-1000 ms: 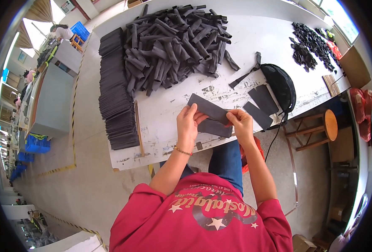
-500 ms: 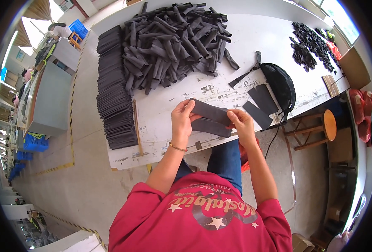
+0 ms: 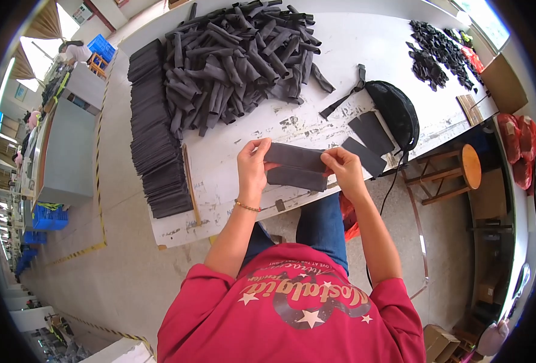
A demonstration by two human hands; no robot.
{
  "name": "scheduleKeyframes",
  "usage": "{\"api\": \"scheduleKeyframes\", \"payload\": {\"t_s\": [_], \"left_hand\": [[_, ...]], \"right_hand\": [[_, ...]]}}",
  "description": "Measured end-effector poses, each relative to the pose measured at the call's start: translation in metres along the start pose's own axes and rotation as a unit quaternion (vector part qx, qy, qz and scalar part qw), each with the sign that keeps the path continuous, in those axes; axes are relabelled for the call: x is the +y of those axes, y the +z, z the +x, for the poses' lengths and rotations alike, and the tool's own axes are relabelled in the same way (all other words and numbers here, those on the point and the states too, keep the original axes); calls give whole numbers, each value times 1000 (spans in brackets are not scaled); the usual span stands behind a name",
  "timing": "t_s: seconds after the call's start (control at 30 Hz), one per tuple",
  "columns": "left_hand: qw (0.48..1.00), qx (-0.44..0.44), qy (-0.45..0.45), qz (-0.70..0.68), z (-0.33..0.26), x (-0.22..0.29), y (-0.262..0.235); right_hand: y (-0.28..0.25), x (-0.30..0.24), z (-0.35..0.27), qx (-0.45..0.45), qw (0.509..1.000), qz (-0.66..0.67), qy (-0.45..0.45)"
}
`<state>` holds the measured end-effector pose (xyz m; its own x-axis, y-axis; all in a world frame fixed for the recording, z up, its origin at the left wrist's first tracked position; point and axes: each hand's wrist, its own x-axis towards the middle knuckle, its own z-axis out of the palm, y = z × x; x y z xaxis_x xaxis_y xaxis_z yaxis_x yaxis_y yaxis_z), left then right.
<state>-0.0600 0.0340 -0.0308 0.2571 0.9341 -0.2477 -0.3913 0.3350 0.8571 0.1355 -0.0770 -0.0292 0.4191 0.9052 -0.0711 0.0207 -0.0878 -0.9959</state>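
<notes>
Pinching a dark strip by its ends, I am gripping it with left hand and right hand above the table.

Grey concrete floor, wooden stool, bright windows.

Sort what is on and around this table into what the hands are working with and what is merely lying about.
In use:
- left hand and right hand, each gripping an end of the dark grey flat fabric strip
- second dark grey strip just below it

Lying about:
- heap of rolled dark fabric pieces
- stacked flat dark strips
- black pouch bag
- round wooden stool
</notes>
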Motion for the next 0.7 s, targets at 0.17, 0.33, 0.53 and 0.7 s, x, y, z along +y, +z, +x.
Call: {"api": "scheduleKeyframes", "payload": {"t_s": [0.17,0.33,0.53,0.7], "left_hand": [[996,-2,8,91,25,0,2],[934,-23,95,343,50,-25,-14],[860,28,227,455,57,-41,-16],[927,88,210,297,130,0,2]], "right_hand": [[-8,1,19,48,999,-1,19],[-6,28,30,93,976,-192,-41],[-15,46,23,78,948,-284,-118],[-60,36,22,117,847,-498,-146]]}}
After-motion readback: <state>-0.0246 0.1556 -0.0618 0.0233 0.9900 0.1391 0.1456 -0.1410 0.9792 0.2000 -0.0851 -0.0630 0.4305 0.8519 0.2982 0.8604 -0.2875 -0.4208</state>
